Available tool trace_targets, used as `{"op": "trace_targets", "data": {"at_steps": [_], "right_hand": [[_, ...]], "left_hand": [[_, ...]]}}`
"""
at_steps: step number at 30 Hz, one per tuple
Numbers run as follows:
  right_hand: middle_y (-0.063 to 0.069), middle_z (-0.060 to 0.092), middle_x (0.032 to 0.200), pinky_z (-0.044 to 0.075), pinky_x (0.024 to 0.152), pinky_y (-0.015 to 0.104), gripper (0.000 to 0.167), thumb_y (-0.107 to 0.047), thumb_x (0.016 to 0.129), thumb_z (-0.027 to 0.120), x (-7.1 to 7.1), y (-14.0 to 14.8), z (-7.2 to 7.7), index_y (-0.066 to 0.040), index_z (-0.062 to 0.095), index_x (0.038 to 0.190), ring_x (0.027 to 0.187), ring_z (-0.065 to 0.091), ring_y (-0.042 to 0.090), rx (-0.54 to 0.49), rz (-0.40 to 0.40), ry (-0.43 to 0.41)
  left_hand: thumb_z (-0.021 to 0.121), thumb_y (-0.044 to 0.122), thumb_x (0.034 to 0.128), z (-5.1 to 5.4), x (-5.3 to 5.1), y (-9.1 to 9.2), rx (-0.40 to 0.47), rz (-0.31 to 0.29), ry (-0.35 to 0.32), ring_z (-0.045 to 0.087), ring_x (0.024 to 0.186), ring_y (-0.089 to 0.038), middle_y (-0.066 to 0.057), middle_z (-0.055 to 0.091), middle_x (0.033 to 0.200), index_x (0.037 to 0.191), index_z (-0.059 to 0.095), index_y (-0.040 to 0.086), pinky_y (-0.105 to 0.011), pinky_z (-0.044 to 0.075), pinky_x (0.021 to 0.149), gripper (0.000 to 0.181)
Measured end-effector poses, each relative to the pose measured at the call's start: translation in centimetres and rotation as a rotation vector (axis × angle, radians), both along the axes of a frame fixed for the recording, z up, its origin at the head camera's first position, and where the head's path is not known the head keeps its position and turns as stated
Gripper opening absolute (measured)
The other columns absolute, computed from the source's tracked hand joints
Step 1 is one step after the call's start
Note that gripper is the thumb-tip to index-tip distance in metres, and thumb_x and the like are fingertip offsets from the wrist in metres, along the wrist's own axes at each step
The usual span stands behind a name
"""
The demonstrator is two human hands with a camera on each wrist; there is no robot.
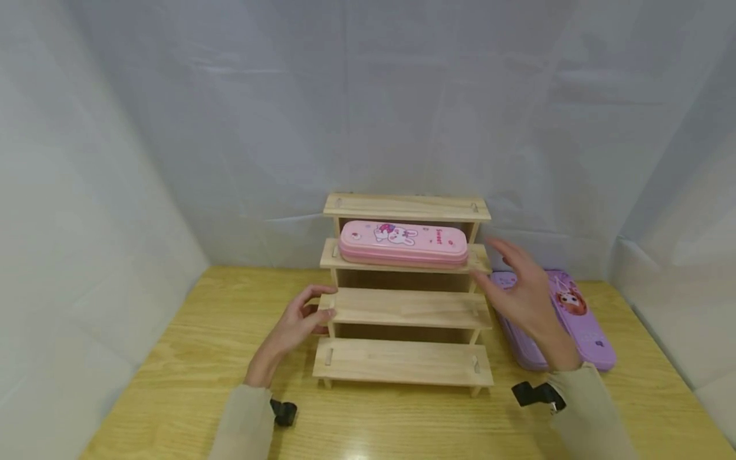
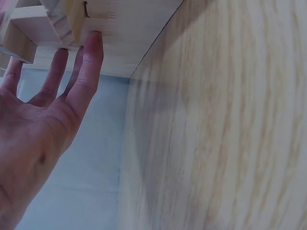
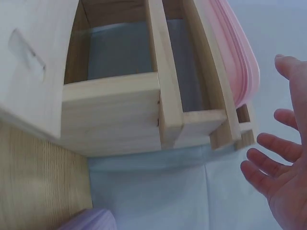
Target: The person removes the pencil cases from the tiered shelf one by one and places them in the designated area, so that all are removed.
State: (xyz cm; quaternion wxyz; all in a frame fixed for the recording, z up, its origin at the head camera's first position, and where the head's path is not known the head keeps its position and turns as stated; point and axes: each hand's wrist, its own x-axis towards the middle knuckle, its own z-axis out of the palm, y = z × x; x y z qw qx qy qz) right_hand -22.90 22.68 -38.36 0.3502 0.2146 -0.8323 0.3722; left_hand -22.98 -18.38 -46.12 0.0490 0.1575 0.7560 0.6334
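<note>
A four-tier wooden step rack (image 1: 402,361) stands on the table, with a pink rabbit-print pencil case (image 1: 414,237) lying across its second tier from the top. My left hand (image 1: 294,326) is at the rack's left end, beside the third tier. In the left wrist view, its fairly straight fingertips (image 2: 93,43) touch the wooden side. My right hand (image 1: 526,297) hovers off the rack's right end, fingers spread and holding nothing. The right wrist view shows a gap between those fingers (image 3: 276,148) and the pink case's end (image 3: 240,57).
Two purple pencil cases lie on the table right of the rack, one printed with a character (image 1: 581,319), the other (image 1: 526,351) partly behind my right hand. The wooden table (image 1: 230,332) meets pale sheeting (image 1: 414,115) at the back and sides.
</note>
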Motion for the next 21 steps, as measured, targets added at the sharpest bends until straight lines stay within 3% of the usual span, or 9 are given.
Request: {"op": "trace_targets", "data": {"at_steps": [7, 11, 14, 21], "right_hand": [[0.021, 0.068, 0.13, 0.046, 0.101, 0.009, 0.058, -0.005, 0.075, 0.085, -1.6, -1.1, 0.2, 0.001, 0.066, 0.13, 0.117, 0.064, 0.04, -0.009, 0.054, 0.046], [0.02, 0.066, 0.134, 0.059, 0.097, 0.03, 0.057, -0.005, 0.078, 0.084, -2.3, -1.5, 0.4, 0.0, 0.065, 0.132, 0.114, 0.067, 0.039, -0.008, 0.071, 0.004], [0.019, 0.064, 0.137, 0.06, 0.092, 0.048, 0.057, -0.007, 0.082, 0.083, -2.7, -1.8, 0.7, -0.002, 0.063, 0.135, 0.113, 0.068, 0.038, -0.01, 0.096, -0.054], [0.018, 0.067, 0.128, 0.062, 0.088, 0.05, 0.057, -0.016, 0.085, 0.083, -3.4, -2.8, 1.0, -0.004, 0.063, 0.136, 0.109, 0.067, 0.031, 0.036, 0.108, -0.127]], "left_hand": [[0.063, 0.014, 0.1011, 0.0, -0.1, 0.1, 0.011, -0.003, -0.004, 0.063, 0.096, -0.02, -0.021, 0.041, 0.148, 0.14, 0.052, 0.008, -0.06, 0.062, 0.081, 0.041], [0.063, 0.014, 0.1009, 0.0, -0.2, 0.2, 0.008, 0.001, -0.005, 0.064, 0.098, -0.02, -0.021, 0.041, 0.148, 0.14, 0.052, 0.007, -0.062, 0.061, 0.082, 0.041], [0.063, 0.014, 0.1011, -0.1, -0.3, 0.2, 0.003, 0.001, -0.007, 0.064, 0.097, -0.018, -0.021, 0.041, 0.148, 0.14, 0.052, 0.006, -0.062, 0.06, 0.083, 0.042], [0.063, 0.015, 0.1018, -0.1, -0.2, 0.1, 0.004, -0.007, 0.0, 0.064, 0.096, -0.017, -0.021, 0.04, 0.148, 0.14, 0.051, 0.005, -0.057, 0.062, 0.081, 0.041]]}}
